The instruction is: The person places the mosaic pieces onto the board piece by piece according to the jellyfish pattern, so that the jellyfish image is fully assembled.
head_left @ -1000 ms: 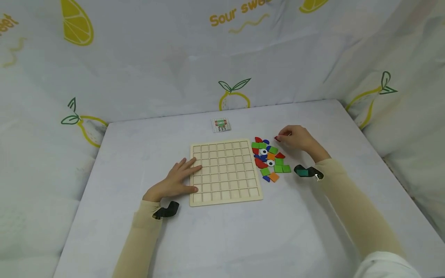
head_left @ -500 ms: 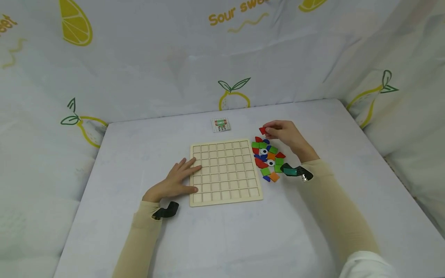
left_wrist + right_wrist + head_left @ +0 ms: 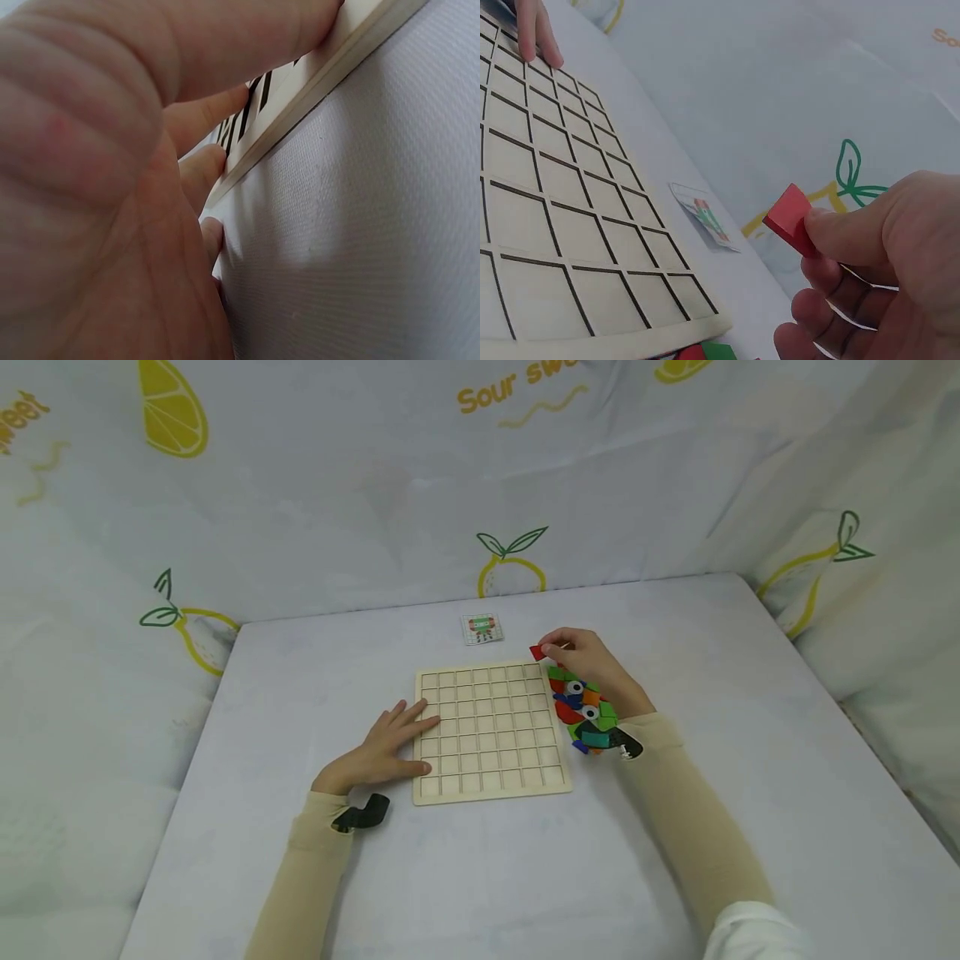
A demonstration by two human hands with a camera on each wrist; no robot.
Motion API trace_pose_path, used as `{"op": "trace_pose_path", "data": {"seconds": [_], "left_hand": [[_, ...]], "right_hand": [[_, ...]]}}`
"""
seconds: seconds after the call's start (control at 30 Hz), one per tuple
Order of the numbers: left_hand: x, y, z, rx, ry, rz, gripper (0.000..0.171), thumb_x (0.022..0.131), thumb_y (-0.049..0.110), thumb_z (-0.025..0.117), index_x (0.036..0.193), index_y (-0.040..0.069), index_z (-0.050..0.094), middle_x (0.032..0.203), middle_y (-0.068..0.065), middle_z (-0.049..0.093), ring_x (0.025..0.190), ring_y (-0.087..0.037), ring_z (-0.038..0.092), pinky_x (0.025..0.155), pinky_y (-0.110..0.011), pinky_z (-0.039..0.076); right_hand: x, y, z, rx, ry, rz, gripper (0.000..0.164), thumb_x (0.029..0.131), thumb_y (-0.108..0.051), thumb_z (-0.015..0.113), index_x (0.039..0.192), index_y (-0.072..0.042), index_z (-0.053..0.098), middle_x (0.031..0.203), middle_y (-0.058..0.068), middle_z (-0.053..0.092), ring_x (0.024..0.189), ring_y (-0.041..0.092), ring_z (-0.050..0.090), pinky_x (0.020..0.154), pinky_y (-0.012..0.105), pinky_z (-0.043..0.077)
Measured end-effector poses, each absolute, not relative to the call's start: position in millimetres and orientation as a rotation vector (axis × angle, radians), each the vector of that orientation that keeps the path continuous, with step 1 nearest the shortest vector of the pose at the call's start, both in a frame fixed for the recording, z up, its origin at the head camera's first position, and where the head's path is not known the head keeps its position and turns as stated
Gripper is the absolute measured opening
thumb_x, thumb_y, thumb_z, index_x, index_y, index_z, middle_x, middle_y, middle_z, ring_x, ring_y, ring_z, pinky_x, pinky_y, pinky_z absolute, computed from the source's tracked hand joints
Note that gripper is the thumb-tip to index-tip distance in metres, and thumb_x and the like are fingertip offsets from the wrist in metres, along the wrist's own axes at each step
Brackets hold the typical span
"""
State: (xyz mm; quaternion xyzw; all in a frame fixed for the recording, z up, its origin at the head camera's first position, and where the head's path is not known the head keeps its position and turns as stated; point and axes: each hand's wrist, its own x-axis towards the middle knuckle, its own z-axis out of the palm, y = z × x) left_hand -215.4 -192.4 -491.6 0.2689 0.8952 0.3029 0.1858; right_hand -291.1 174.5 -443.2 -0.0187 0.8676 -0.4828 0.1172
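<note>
A pale wooden board (image 3: 491, 731) with a grid of square recesses lies on the table. My left hand (image 3: 382, 752) rests on its left edge, fingers spread and straight; the left wrist view shows the thumb and fingertips touching the board's rim (image 3: 300, 109). Between thumb and fingers my right hand (image 3: 588, 664) pinches a red piece (image 3: 791, 217), held up just beyond the board's far right corner. Beside the board's right edge lies a pile of colored pieces (image 3: 573, 710) in red, green, blue and orange, some with eye prints. The right hand and wrist partly cover it.
A small printed card (image 3: 482, 628) with a green and red figure lies behind the board. The white-covered table (image 3: 480, 868) meets a white curtain (image 3: 337, 510) with lemon prints at its back edge. Dark wrist devices sit on both forearms.
My right hand has carried the red piece leftward from the far right of the pile to the board's far right corner. My left hand has stayed on the board.
</note>
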Motion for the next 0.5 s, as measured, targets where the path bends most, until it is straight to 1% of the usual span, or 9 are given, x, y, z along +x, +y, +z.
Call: {"op": "trace_pose_path", "data": {"seconds": [0.13, 0.2, 0.23, 0.3, 0.4, 0.47, 0.5], "left_hand": [[-215.6, -191.8, -491.5, 0.756, 2.518, 0.852, 0.077, 0.090, 0.030, 0.073, 0.156, 0.013, 0.039, 0.171, -0.017, 0.012, 0.157, -0.047, -0.003, 0.124, -0.067, -0.004], [-215.4, -191.4, -491.3, 0.747, 2.513, 0.858, 0.077, 0.090, 0.030, 0.072, 0.156, 0.013, 0.039, 0.171, -0.017, 0.012, 0.157, -0.047, -0.003, 0.125, -0.066, -0.004], [-215.3, -191.3, -491.3, 0.746, 2.511, 0.862, 0.077, 0.090, 0.030, 0.072, 0.156, 0.013, 0.039, 0.171, -0.017, 0.012, 0.157, -0.047, -0.003, 0.124, -0.067, -0.004], [-214.9, -191.1, -490.9, 0.744, 2.509, 0.866, 0.077, 0.090, 0.029, 0.072, 0.157, 0.013, 0.039, 0.171, -0.017, 0.012, 0.157, -0.047, -0.004, 0.124, -0.067, -0.005], [-215.0, -191.6, -491.0, 0.742, 2.507, 0.862, 0.077, 0.090, 0.029, 0.072, 0.157, 0.013, 0.038, 0.171, -0.016, 0.011, 0.157, -0.046, -0.004, 0.125, -0.066, -0.005], [-215.2, -191.8, -491.0, 0.744, 2.504, 0.869, 0.077, 0.090, 0.029, 0.072, 0.157, 0.013, 0.038, 0.171, -0.017, 0.011, 0.157, -0.046, -0.004, 0.124, -0.067, -0.005], [-215.5, -191.8, -490.9, 0.742, 2.503, 0.867, 0.077, 0.090, 0.029, 0.072, 0.157, 0.013, 0.038, 0.171, -0.016, 0.011, 0.157, -0.046, -0.004, 0.125, -0.066, -0.005]], "right_hand": [[-289.7, 169.5, -447.6, -0.096, 2.543, -1.396, 0.033, 0.106, -0.028, 0.052, 0.126, -0.003, 0.061, 0.124, 0.018, 0.062, 0.106, 0.031, 0.053, 0.089, 0.036, 0.047], [-288.9, 166.7, -448.6, -0.091, 2.531, -1.399, 0.032, 0.107, -0.027, 0.051, 0.125, -0.003, 0.061, 0.123, 0.017, 0.062, 0.105, 0.029, 0.053, 0.089, 0.034, 0.046], [-288.4, 165.0, -448.8, -0.090, 2.528, -1.394, 0.032, 0.107, -0.027, 0.051, 0.125, -0.003, 0.061, 0.123, 0.017, 0.062, 0.102, 0.027, 0.052, 0.087, 0.033, 0.045], [-287.5, 161.4, -449.4, -0.075, 2.526, -1.379, 0.031, 0.107, -0.026, 0.051, 0.124, -0.003, 0.062, 0.118, 0.018, 0.062, 0.092, 0.026, 0.050, 0.079, 0.032, 0.044], [-286.3, 155.9, -450.8, -0.068, 2.549, -1.321, 0.031, 0.106, -0.027, 0.051, 0.123, -0.004, 0.063, 0.115, 0.016, 0.063, 0.086, 0.022, 0.049, 0.073, 0.029, 0.043], [-285.3, 152.9, -451.8, -0.101, 2.571, -1.266, 0.031, 0.106, -0.027, 0.053, 0.122, -0.004, 0.065, 0.114, 0.017, 0.065, 0.086, 0.023, 0.052, 0.073, 0.030, 0.045], [-284.8, 151.4, -452.1, -0.121, 2.580, -1.243, 0.030, 0.105, -0.027, 0.054, 0.121, -0.004, 0.065, 0.115, 0.016, 0.066, 0.090, 0.024, 0.055, 0.076, 0.030, 0.046]]}}
